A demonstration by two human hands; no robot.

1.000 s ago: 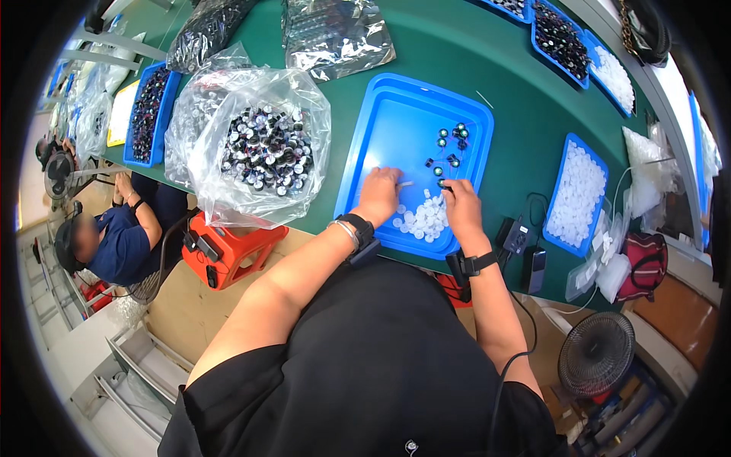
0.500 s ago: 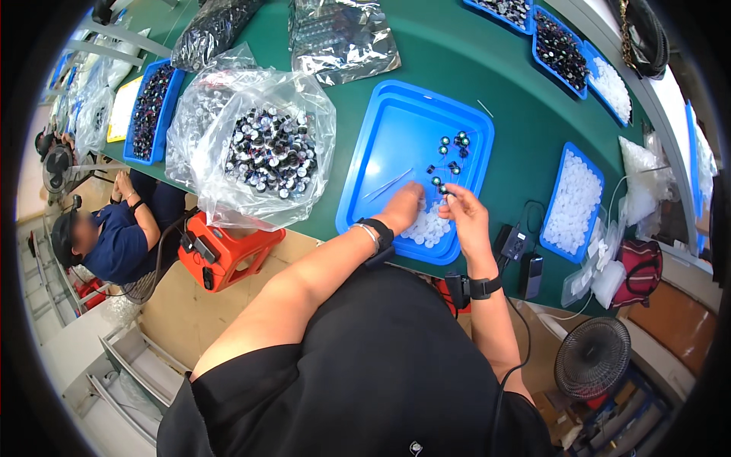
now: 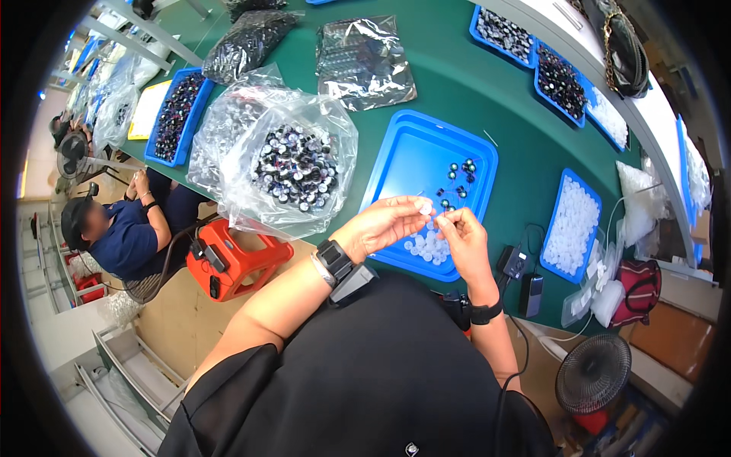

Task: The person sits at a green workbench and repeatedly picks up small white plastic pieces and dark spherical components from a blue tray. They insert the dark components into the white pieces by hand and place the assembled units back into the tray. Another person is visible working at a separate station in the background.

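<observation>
Over the blue tray (image 3: 388,146), my left hand (image 3: 387,224) pinches a small round whitish cap (image 3: 424,206) between thumb and fingertips. Just right of it, my right hand (image 3: 466,238) has thumb and forefinger pressed together; what they hold is too small and covered to make out. Fingertips of both hands nearly meet. Inside the tray, a loose pile of whitish caps (image 3: 428,247) lies below my hands. Several small dark round parts with thin wires (image 3: 455,187) lie beyond my right hand.
Left of the tray stands an open clear bag (image 3: 295,166) of small dark-and-clear parts. A blue bin (image 3: 571,221) of white caps is at right, beside a black box with cables (image 3: 515,261). A person (image 3: 126,228) sits at far left near a red stool (image 3: 236,259).
My left hand has risen from the cap pile with a whitish cap and come beside my right hand. The whole view has shifted slightly, with table things appearing lower.
</observation>
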